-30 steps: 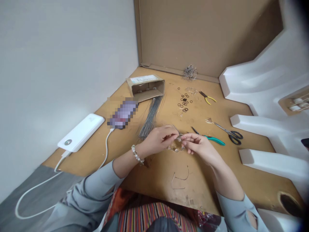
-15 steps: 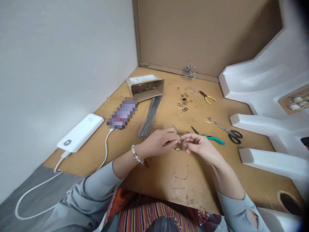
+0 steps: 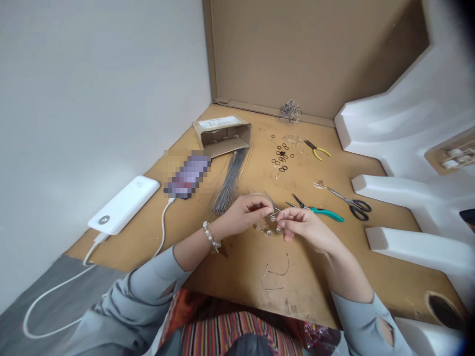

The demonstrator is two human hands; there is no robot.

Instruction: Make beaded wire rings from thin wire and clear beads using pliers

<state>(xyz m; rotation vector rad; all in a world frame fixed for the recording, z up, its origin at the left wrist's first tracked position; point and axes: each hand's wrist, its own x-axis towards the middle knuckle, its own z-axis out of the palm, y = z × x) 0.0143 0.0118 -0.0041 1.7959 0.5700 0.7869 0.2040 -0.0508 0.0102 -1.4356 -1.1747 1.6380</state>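
Between my two hands is a beaded wire bracelet [image 3: 269,232], a curved thin wire with clear beads hanging below my fingers. My left hand [image 3: 249,213] pinches one part of it between thumb and forefinger; a beaded bracelet [image 3: 211,238] circles that wrist. The fingers of my right hand [image 3: 301,222] are closed on the wire at the other side, near a clear bead. Just beyond my right hand lie teal-handled pliers [image 3: 326,213]. Two bent wire pieces [image 3: 273,287] rest on the table in front of me.
An open cardboard box [image 3: 224,138] stands behind a bundle of straight wires [image 3: 229,183]. Several dark rings [image 3: 282,157], yellow-handled pliers [image 3: 317,150] and scissors [image 3: 351,201] lie farther off. On the left are a phone [image 3: 188,175] and a white power bank [image 3: 124,205]; white foam [image 3: 401,190] borders the right.
My hands have moved slightly apart, my left fingers shifting left and opening up a view of the wire and a clear bead between them. The beads hang more in sight.
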